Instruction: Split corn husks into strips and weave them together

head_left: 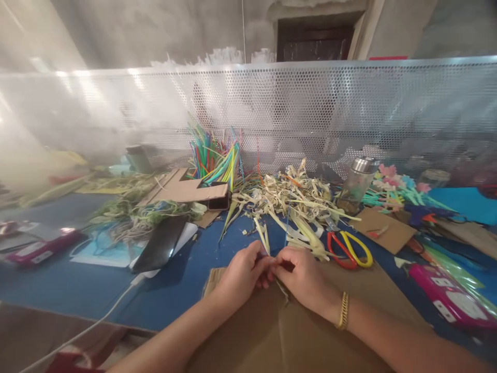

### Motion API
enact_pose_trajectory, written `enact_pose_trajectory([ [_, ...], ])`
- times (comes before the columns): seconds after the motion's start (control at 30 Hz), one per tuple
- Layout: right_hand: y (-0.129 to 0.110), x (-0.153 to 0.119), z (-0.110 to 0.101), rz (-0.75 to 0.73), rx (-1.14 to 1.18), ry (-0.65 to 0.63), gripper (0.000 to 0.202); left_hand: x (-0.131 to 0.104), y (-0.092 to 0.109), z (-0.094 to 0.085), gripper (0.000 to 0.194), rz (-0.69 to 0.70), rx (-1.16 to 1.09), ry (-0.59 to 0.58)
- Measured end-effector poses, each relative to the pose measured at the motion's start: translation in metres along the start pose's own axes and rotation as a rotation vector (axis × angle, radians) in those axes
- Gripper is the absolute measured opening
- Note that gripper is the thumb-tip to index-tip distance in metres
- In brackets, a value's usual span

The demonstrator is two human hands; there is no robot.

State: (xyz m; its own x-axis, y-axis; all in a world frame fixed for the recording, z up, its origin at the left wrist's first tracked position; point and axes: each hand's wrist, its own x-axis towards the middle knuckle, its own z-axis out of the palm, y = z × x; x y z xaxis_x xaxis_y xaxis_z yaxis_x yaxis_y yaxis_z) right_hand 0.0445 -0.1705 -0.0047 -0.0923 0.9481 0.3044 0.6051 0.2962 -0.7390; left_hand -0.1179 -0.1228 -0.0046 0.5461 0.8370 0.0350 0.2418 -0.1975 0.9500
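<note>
Grip: left hand (243,269) and right hand (301,273) meet, fingertips pinched on a thin strip (283,291) | Place: above the cardboard (252,331), tail dangling | Judgement: short pinches and gentle, even tension should prevent tearing

The thin strand (283,291) pinched by the left hand (241,268) and right hand (302,274) is mostly buried in their grip, just a blurry tail poking out. Cardboard sheet (330,321) runs off the bottom edge, white cable (93,326) too, over on the left. Scissors (347,247)? Can't make out the tips near those dried plant strips (287,197). Labels on the right-side magenta gadget (452,298) are way too smeary to read.
</note>
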Motion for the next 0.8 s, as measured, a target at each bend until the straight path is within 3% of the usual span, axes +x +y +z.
enact_pose_trajectory([
  [0.23,-0.008,-0.004,0.0,0.075,0.029,-0.03,0.013,0.003,0.01,-0.004,0.042,-0.151,-0.212,0.031],
  [0.4,-0.004,-0.002,0.001,0.112,0.08,-0.043,0.02,0.001,0.006,-0.011,0.035,-0.183,-0.349,-0.106],
  [0.47,-0.001,-0.002,0.003,0.108,0.09,-0.039,0.022,-0.003,0.005,-0.01,0.031,-0.135,-0.312,-0.098],
  [0.67,0.016,-0.002,0.009,0.084,0.104,-0.064,0.028,-0.009,0.01,-0.001,0.01,0.053,-0.048,0.109],
  [0.8,0.016,-0.003,0.009,0.028,0.044,-0.053,0.024,-0.009,0.01,0.0,0.018,0.124,0.13,0.184],
])
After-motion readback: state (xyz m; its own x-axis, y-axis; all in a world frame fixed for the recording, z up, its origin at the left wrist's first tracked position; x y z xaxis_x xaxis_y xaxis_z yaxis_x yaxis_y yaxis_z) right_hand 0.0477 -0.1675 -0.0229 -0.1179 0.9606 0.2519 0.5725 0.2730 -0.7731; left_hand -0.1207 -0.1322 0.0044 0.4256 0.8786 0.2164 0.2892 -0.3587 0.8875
